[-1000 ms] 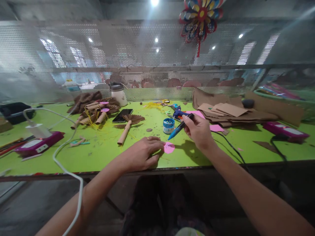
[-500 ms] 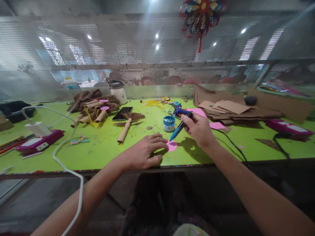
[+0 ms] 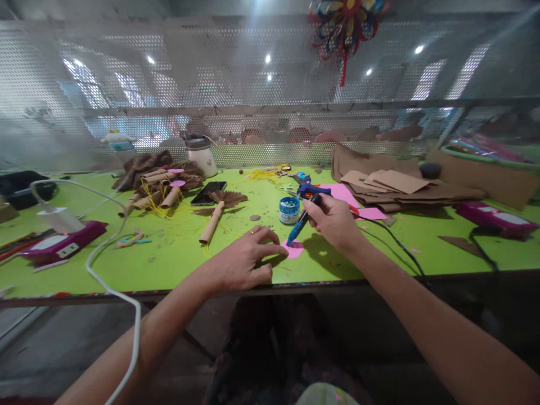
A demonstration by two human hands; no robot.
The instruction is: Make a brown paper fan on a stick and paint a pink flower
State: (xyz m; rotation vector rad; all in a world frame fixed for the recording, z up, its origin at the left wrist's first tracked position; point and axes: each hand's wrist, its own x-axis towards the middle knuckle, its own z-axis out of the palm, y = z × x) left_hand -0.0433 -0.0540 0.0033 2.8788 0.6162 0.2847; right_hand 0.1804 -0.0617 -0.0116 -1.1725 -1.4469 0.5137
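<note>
A small pink paper piece (image 3: 295, 251) lies on the green table near its front edge. My left hand (image 3: 247, 260) rests beside it with fingers apart, a fingertip on the paper's left edge. In my right hand (image 3: 333, 220) is a blue marker (image 3: 298, 227), its tip down at the paper's upper left part. Just behind the marker stands a small blue-lidded jar (image 3: 289, 210). A brown paper roll with a pleated fan (image 3: 212, 223) lies to the left of the jar.
A blue glue gun (image 3: 311, 188) and pink sheets (image 3: 371, 214) lie behind my right hand. Brown paper (image 3: 400, 183) is stacked at right. Paper rolls (image 3: 171, 197), a phone (image 3: 209, 193) and a white cable (image 3: 95, 270) are at left.
The marker's tip has shifted slightly left on the pink paper, and my right hand has moved with it. My left hand's fingers are a little more bent.
</note>
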